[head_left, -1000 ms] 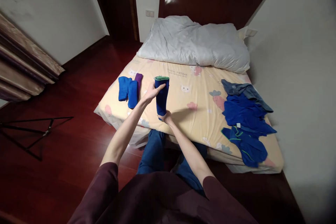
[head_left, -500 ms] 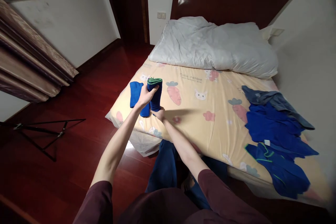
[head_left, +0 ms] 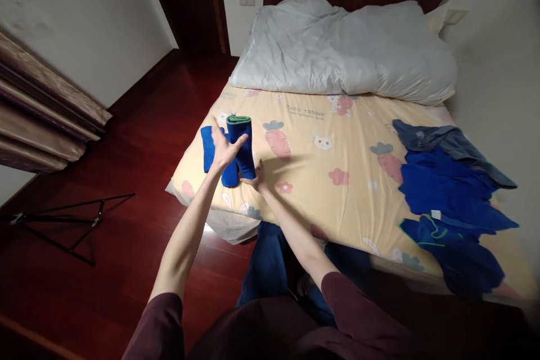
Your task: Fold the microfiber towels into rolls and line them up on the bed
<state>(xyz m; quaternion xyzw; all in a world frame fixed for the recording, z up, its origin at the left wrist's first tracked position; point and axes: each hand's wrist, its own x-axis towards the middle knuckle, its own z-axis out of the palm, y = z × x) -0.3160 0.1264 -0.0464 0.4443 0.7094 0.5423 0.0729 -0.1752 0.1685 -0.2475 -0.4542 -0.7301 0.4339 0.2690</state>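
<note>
A rolled or folded blue garment (head_left: 247, 158) with green edging at its far end lies on the bed's near left part. My left hand (head_left: 225, 151) is over its left side, fingers spread and thumb reaching across the cloth; it is not gripping. At the near end of the same garment is my right hand (head_left: 255, 180), its fingers apart and its thumb by the lower edge. Just left of it lies another folded blue garment (head_left: 230, 175), partly covered by my left hand. Farther left is one more folded blue piece (head_left: 207, 149).
A loose pile of blue clothes (head_left: 447, 185) lies on the bed's right side, with a grey-blue garment (head_left: 439, 143) behind it. A white quilt (head_left: 350, 53) is bunched at the headboard. On the floor at left stand black tripod legs (head_left: 59, 216).
The garment, raised and gripped between both hands before, now lies beside the other folded pieces. Both hands have loosened and their fingers spread. The view has tilted slightly downward.
</note>
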